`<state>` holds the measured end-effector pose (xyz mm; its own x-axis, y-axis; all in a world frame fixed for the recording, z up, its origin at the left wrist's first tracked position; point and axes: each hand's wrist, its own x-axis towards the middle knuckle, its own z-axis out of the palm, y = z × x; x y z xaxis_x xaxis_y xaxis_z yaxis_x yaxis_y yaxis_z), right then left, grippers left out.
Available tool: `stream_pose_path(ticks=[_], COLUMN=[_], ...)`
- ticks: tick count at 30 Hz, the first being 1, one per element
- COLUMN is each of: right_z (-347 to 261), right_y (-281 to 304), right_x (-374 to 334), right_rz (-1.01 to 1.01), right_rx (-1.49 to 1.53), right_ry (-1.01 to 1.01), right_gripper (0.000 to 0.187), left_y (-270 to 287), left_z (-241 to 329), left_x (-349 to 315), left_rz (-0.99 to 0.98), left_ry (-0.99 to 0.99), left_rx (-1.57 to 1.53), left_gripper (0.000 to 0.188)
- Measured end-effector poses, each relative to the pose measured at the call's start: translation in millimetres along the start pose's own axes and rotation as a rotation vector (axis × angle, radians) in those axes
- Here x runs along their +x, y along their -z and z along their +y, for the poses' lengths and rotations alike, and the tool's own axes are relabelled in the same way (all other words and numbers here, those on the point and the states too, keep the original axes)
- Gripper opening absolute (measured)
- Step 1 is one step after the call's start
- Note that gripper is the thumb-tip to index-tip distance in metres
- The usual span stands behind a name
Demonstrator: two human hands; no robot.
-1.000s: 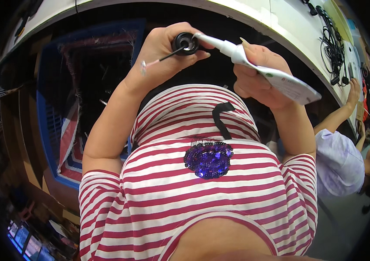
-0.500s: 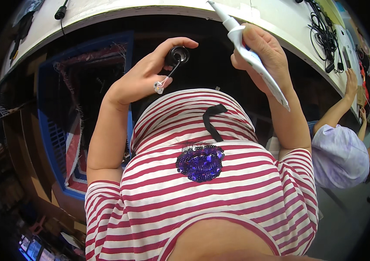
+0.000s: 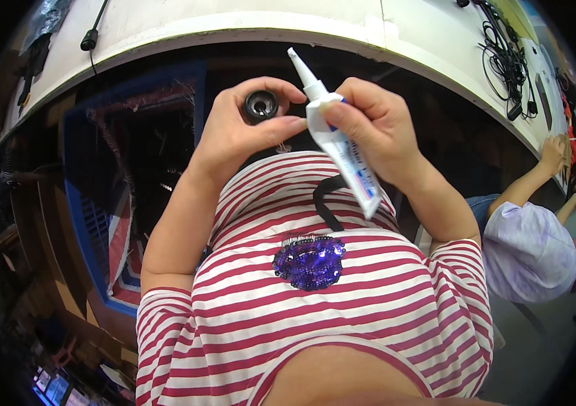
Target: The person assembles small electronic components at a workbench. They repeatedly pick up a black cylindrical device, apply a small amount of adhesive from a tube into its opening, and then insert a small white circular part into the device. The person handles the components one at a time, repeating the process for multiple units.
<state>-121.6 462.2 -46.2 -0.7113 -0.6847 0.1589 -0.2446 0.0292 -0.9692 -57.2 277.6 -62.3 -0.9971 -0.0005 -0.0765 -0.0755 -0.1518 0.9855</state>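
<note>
My left hand [image 3: 223,132] is curled around a small black ring-shaped socket [image 3: 250,108], its round opening facing up. A small clear connector [image 3: 283,147] shows below that hand, partly hidden by the fingers. In my right hand [image 3: 377,128] is a white squeeze tube [image 3: 354,169] with a long tapered nozzle [image 3: 303,71], pinched near its neck by thumb and fingers. The nozzle points up and left, to the right of the socket and apart from it. Both hands are close together in front of my striped shirt, the left thumb tip beside the tube's shoulder.
A white table [image 3: 247,17] curves across the far side, with a black cable plug [image 3: 89,39] at left and bundled black cables [image 3: 501,68] at right. A blue plastic crate [image 3: 78,203] stands at my left. Another person [image 3: 531,250] works at the right.
My right hand has brought the tube left and down, closer to the left hand. The socket has turned upward in my left hand, and the clear connector has dropped behind the fingers.
</note>
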Motion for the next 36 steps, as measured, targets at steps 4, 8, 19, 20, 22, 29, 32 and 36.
stream_pose_path(ticks=[4, 8, 19, 20, 22, 29, 32, 36], right_z=[4, 12, 22, 22, 22, 21, 21, 19], right_y=[-8, -13, -23, -23, -24, -26, -26, -26], right_x=[2, 4, 13, 13, 14, 13, 13, 13], right_rz=[0.117, 0.163, 0.117, 0.111, 0.098, 0.088, 0.084, 0.075], right_rx=[-0.151, -0.219, -0.43, -0.434, -0.443, -0.312, -0.282, -0.273], right_ry=[0.098, 0.131, 0.344, 0.35, 0.362, 0.317, 0.308, 0.294], right_gripper=[0.021, 0.021, 0.022, 0.022, 0.022, 0.022, 0.021, 0.021], left_y=[-9, -7, -4, -4, -2, -2, -2, -2], left_z=[2, 5, 6, 6, 6, 5, 3, 3], left_x=[-4, -6, -5, -5, -4, -3, -3, -4], left_rz=[0.031, 0.075, 0.135, 0.133, 0.12, 0.096, 0.095, 0.096], left_ry=[0.063, 0.11, 0.088, 0.094, 0.098, 0.071, 0.077, 0.085], left_rx=[-0.185, -0.214, -0.05, -0.079, -0.103, -0.114, -0.145, -0.159], left_gripper=[0.03, 0.031, 0.016, 0.015, 0.015, 0.014, 0.015, 0.016])
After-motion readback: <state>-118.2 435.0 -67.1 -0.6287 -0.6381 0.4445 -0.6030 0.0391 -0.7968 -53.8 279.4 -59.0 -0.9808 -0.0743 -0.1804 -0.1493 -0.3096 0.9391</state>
